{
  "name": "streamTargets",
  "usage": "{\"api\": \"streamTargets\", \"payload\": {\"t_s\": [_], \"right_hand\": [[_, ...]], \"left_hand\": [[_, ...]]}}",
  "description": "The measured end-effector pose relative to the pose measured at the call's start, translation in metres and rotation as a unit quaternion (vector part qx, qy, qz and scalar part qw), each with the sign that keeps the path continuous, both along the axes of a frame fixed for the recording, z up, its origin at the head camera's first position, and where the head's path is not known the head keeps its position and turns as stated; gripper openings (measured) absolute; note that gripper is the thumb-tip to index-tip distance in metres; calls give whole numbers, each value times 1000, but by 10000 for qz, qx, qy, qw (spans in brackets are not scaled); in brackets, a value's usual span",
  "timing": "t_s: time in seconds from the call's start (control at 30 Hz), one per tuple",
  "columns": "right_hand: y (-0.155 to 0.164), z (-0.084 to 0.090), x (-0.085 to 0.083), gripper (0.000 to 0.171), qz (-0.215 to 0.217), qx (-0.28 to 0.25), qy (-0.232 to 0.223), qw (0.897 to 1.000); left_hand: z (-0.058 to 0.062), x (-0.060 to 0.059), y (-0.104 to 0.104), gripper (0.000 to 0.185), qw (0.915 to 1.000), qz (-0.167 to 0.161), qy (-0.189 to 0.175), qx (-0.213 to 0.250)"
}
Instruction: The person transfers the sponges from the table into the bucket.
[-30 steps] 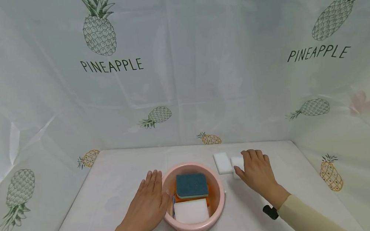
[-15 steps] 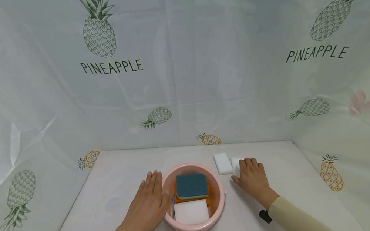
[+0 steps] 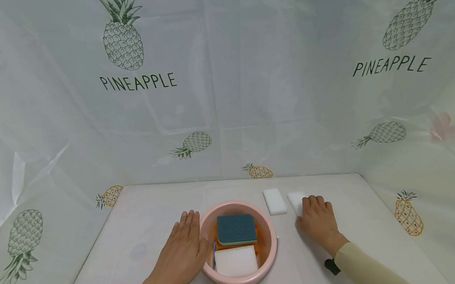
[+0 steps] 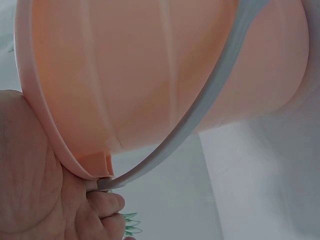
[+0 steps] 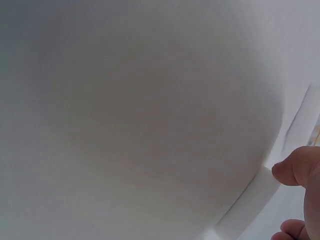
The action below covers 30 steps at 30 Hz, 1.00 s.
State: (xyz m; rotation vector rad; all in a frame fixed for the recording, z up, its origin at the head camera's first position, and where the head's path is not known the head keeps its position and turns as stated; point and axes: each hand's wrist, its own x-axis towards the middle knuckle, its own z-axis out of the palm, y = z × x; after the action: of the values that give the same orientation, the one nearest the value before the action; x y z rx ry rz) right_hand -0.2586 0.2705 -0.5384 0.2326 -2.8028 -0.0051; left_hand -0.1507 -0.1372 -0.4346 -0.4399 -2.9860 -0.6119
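My right hand [image 3: 318, 219] covers most of the white sponge [image 3: 296, 200]; whether my fingers grip it is hidden.

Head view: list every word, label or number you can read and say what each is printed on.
"PINEAPPLE" stands under the large pineapple drawing on the back-left part of the white printed plastic sheet.
"PINEAPPLE" stands again, slanted, under the large pineapple drawing on the right part of that sheet.
No text shows on the round pink plastic bucket, the sponges or the table cover.
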Motion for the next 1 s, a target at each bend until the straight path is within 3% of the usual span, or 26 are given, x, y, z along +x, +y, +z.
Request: {"api": "streamTargets", "payload": {"t_s": [0.3,0.6,1.0], "right_hand": [[34,4,-2,32,-243,-110,-90,9996],[48,-1,-9,55,-301,-29,-6,9995],[57,-7,-17,58,-378,51,-400,9985]], "left_hand": [[-1,-2,1,66,10000,1,0,43],[-2,-3,0,66,10000,63,-47,6],[-3,-4,1,66,10000,82,-50,-7]]}}
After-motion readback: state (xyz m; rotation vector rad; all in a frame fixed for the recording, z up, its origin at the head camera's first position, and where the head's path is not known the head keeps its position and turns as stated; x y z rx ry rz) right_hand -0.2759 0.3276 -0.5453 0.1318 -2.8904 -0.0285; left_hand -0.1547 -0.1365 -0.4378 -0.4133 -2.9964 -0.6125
